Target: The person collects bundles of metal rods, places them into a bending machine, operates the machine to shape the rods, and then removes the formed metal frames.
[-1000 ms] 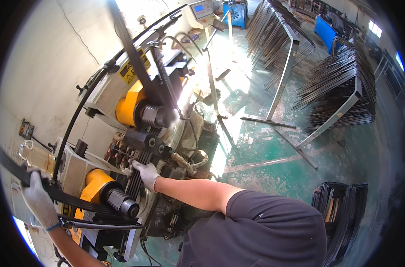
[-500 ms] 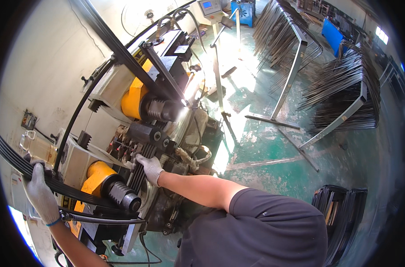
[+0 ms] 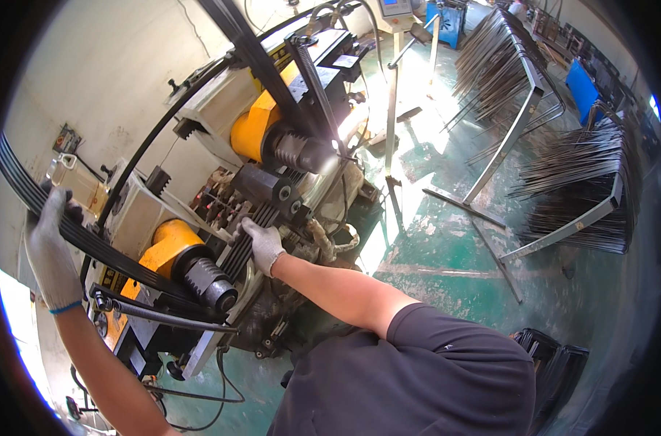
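Note:
My left hand [image 3: 52,254], in a pale grey glove with a blue cuff, wraps round a bundle of black metal rods [image 3: 101,249]. The bundle runs from the upper left down to the lower ridged roller [image 3: 208,280] of a bending machine. My right hand [image 3: 263,245], gloved too, grips the straight middle stretch of rods [image 3: 239,251], just below a dark clamp block [image 3: 266,190]. Its fingertips are partly hidden behind the rods. Beyond the block, the rods bend up past the upper ridged roller [image 3: 301,151] as another black bundle [image 3: 261,65].
Yellow housings [image 3: 256,129] surround the rollers. A sloping spring-wound arm [image 3: 167,312] lies near my left forearm. Bent rods hang on metal racks [image 3: 505,145] to the right; more bent frames [image 3: 556,367] lie at lower right. A control box [image 3: 396,14] stands at the far end.
The view has shifted, so the machine and racks sit further right. My left hand and its end of the bundle have risen slightly against the machine. My right hand keeps its grip.

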The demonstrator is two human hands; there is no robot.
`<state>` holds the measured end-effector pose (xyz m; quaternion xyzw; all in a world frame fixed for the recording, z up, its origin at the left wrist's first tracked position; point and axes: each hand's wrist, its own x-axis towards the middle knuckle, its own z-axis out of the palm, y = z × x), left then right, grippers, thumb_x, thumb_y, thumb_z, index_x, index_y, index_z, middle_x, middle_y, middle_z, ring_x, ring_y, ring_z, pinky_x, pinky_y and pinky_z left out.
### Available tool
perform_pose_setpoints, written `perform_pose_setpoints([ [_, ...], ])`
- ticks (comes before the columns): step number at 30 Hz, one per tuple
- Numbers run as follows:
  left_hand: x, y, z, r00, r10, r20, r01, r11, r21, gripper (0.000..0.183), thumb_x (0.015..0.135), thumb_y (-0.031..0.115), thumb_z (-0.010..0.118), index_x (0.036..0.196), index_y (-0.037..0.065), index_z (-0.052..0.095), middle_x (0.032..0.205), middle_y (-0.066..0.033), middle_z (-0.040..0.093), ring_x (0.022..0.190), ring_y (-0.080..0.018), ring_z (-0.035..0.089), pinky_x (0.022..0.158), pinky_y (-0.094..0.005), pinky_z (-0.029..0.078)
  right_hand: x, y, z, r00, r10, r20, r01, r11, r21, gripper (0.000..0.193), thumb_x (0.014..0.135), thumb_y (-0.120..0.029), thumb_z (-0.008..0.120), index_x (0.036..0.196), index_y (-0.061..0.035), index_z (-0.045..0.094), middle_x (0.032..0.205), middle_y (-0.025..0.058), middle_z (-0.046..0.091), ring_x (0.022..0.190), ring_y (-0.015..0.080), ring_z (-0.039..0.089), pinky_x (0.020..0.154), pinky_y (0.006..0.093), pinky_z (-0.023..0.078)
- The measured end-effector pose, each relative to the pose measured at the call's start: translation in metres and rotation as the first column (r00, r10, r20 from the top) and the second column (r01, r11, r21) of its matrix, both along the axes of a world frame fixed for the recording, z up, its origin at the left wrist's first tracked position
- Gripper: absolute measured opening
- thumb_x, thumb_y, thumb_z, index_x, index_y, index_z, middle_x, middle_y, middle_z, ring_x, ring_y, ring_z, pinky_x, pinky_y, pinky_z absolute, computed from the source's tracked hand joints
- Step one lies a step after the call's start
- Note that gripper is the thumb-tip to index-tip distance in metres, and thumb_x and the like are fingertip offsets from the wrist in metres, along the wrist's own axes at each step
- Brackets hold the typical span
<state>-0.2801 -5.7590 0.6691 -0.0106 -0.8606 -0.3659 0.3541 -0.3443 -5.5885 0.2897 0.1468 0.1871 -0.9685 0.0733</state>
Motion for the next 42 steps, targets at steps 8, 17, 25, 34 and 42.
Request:
perform_pose_setpoints([
  [8, -0.012, -0.026, 0.012, 0.980, 0.066, -0.190, -0.153, 0.856, -0.494, 0.042, 0.109, 0.032, 0.052, 0.133, 0.003, 0.071, 0.114, -0.0118, 0.077, 0.118, -0.0214, 0.070, 0.116, -0.0347, 0.042, 0.005, -0.001, 0.000, 0.999, 0.005, -0.042, -0.008, 0.998, -0.062, 0.014, 0.104, -0.015, 0.065, 0.111, -0.0041, 0.063, 0.091, 0.0062, 0.068, 0.080, 0.0228, 0.069, 0.077, 0.0449, 0.063],
  [17, -0.008, -0.002, 0.008, 0.987, 0.107, -0.118, -0.128, 0.973, -0.191, 0.037, 0.104, 0.031, 0.060, 0.117, 0.002, 0.078, 0.094, -0.0099, 0.075, 0.090, -0.0162, 0.068, 0.092, -0.0325, 0.049, 0.001, 0.007, -0.003, 0.997, 0.041, -0.061, -0.042, 0.999, -0.018, 0.014, 0.104, -0.016, 0.064, 0.113, -0.0041, 0.062, 0.092, 0.0061, 0.066, 0.082, 0.0224, 0.069, 0.076, 0.0446, 0.062],
  [25, 0.026, -0.013, -0.013, 0.993, 0.120, 0.003, -0.120, 0.993, 0.013, 0.036, 0.102, 0.018, 0.061, 0.133, -0.001, 0.064, 0.098, -0.0118, 0.075, 0.086, -0.0179, 0.072, 0.076, -0.0309, 0.060, 0.000, 0.011, -0.029, 0.998, 0.022, -0.065, -0.017, 0.997, 0.073, 0.016, 0.100, -0.009, 0.067, 0.115, -0.0035, 0.065, 0.092, 0.0088, 0.071, 0.084, 0.0250, 0.073, 0.073, 0.0407, 0.061],
  [34, 0.041, -0.042, -0.014, 0.991, -0.046, 0.124, 0.017, 0.974, 0.226, 0.037, 0.102, 0.011, 0.060, 0.136, -0.004, 0.062, 0.105, -0.0149, 0.074, 0.094, -0.0227, 0.074, 0.086, -0.0333, 0.060, -0.005, 0.018, -0.059, 0.987, 0.097, -0.125, -0.097, 0.995, 0.007, 0.017, 0.099, -0.003, 0.065, 0.115, -0.0051, 0.060, 0.100, 0.0111, 0.069, 0.092, 0.0289, 0.072, 0.078, 0.0446, 0.063],
  [42, 0.040, -0.020, 0.002, 0.996, 0.078, 0.052, -0.090, 0.949, 0.301, 0.038, 0.108, 0.021, 0.055, 0.134, -0.005, 0.065, 0.111, -0.0172, 0.075, 0.105, -0.0253, 0.074, 0.093, -0.0350, 0.061, -0.005, 0.025, -0.061, 0.980, 0.147, -0.134, -0.135, 0.986, 0.094, 0.014, 0.097, -0.002, 0.069, 0.112, -0.0041, 0.067, 0.105, 0.0091, 0.073, 0.095, 0.0219, 0.072, 0.086, 0.0366, 0.059],
])
